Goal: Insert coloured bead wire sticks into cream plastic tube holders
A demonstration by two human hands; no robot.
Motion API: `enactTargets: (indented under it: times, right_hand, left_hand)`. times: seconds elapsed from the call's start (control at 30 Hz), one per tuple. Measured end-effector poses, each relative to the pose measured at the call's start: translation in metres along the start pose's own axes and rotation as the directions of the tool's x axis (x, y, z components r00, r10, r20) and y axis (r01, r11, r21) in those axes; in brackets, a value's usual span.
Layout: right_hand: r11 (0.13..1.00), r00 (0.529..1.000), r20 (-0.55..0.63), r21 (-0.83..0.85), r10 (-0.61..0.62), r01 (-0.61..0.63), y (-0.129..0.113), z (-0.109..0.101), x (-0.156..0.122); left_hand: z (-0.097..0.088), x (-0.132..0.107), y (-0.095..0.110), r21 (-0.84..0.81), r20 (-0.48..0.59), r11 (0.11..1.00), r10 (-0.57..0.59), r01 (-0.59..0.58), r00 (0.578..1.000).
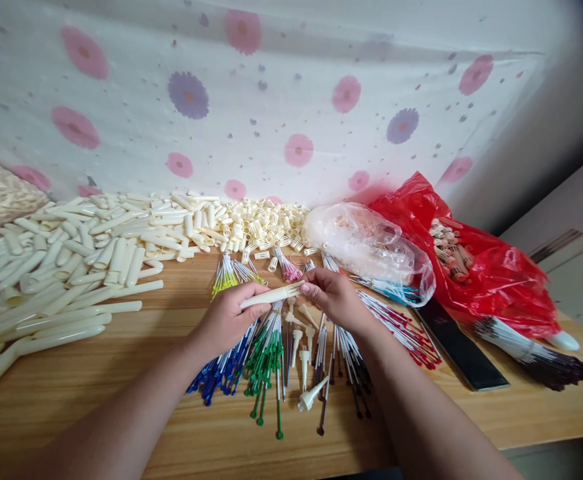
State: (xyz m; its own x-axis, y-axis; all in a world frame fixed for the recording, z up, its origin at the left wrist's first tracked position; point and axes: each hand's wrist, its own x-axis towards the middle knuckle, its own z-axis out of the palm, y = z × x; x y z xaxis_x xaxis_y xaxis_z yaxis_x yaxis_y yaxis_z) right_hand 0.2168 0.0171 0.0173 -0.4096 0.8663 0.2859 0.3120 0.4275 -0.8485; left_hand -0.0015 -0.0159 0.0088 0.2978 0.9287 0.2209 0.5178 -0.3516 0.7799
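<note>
Between my two hands is a cream plastic pen barrel [266, 295] with a slotted end, held nearly level above the table. My left hand [236, 310] is closed round its plain end. The fingers of my right hand [328, 293] pinch at the slotted end; whether a small part is also between them is hidden. Below lie bundles of thin white pen refills with coloured ends: blue [221, 363], green [266, 357], black [348, 357] and red [406, 333]. Several cream cone-shaped tips [304, 367] lie loose between the bundles.
A heap of cream tubes [116, 260] covers the left side, with short slotted pieces [266, 223] at the back. A clear plastic bag [366, 233], a red bag [501, 280], a black flat phone-like slab [464, 347] and a dark-tipped bundle [536, 353] lie right. Flowered sheeting [271, 87] hangs behind.
</note>
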Motion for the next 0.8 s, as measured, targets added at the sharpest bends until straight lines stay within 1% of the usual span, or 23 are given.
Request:
enactTargets:
  times: [0.07,0.13,0.17,0.23,0.27,0.3,0.33,0.43,0.47,0.5,0.53,0.63,0.67,0.7,0.73,0.8]
  right_hand:
    - [0.99,0.998,-0.055,-0.138,0.008,-0.015,-0.0015,0.0021,-0.0004]
    - [0.986,0.998,-0.059,-0.164,0.008,-0.017,-0.003,0.0027,-0.0012]
    - [0.992,0.999,-0.034,-0.128,-0.001,-0.004,-0.0033,0.0023,-0.0016]
    - [1.0,0.999,0.025,0.004,-0.028,0.028,-0.0033,0.0005,-0.0019]
    - [0.997,0.998,0.038,0.059,-0.042,0.04,-0.0032,-0.0002,-0.0017]
    - [0.996,0.998,0.037,0.076,-0.048,0.045,-0.0031,-0.0005,-0.0014]
    - [0.998,0.999,0.012,0.048,-0.042,0.041,-0.0032,0.0,-0.001]
    - [0.987,0.995,-0.1,-0.158,-0.01,-0.006,-0.005,0.0037,-0.0003]
    - [0.982,0.992,-0.125,-0.189,0.0,-0.024,-0.0058,0.0048,-0.0004]
    - [0.983,0.991,-0.132,-0.179,0.012,-0.035,-0.0066,0.0053,-0.0007]
    - [0.991,0.993,-0.115,-0.13,0.018,-0.033,-0.0072,0.0052,-0.0011]
    - [0.995,1.0,-0.008,0.095,-0.015,0.016,-0.0079,0.0023,-0.0023]
    - [0.991,0.999,0.014,0.131,-0.03,0.028,-0.0078,0.0017,-0.0024]
    - [0.992,0.999,0.019,0.125,-0.038,0.035,-0.0078,0.0016,-0.0025]
    - [0.996,0.999,-0.001,0.078,-0.034,0.034,-0.008,0.0022,-0.0024]
    - [0.998,0.998,-0.067,-0.063,-0.009,0.005,-0.0091,0.0052,-0.0023]
  left_hand:
    - [-0.0003,-0.0003,0.0006,0.028,-0.004,1.0,0.005,-0.005,1.0]
    - [-0.0007,-0.0004,0.0005,0.025,-0.015,1.0,0.007,-0.007,1.0]
    - [-0.0009,-0.0003,0.0003,0.014,-0.021,1.0,0.003,-0.003,1.0]
    - [-0.0012,-0.0001,-0.0002,-0.007,-0.022,1.0,-0.01,0.01,1.0]
    - [-0.0011,0.0,-0.0002,-0.014,-0.015,1.0,-0.015,0.015,1.0]
    - [-0.0009,0.0001,-0.0001,-0.018,-0.005,1.0,-0.018,0.018,1.0]
    - [-0.0006,0.0002,0.0001,-0.017,0.004,1.0,-0.019,0.019,1.0]
    - [0.0007,0.0004,0.0011,-0.001,0.008,1.0,-0.015,0.015,1.0]
    - [0.001,0.0005,0.0014,0.002,0.004,1.0,-0.016,0.016,1.0]
    - [0.0011,0.0006,0.0017,-0.002,-0.001,1.0,-0.019,0.019,1.0]
    - [0.0009,0.0008,0.0018,-0.015,-0.006,1.0,-0.023,0.023,1.0]
    - [-0.0007,0.0013,0.0017,-0.08,0.007,0.996,-0.034,0.034,0.999]
    - [-0.0012,0.0013,0.0017,-0.096,0.017,0.995,-0.035,0.036,0.999]
    - [-0.0015,0.0013,0.0019,-0.103,0.025,0.994,-0.034,0.036,0.999]
    - [-0.0016,0.0012,0.0024,-0.098,0.032,0.995,-0.033,0.036,0.999]
    - [-0.0009,0.0006,0.0042,-0.062,0.023,0.998,-0.027,0.028,0.999]
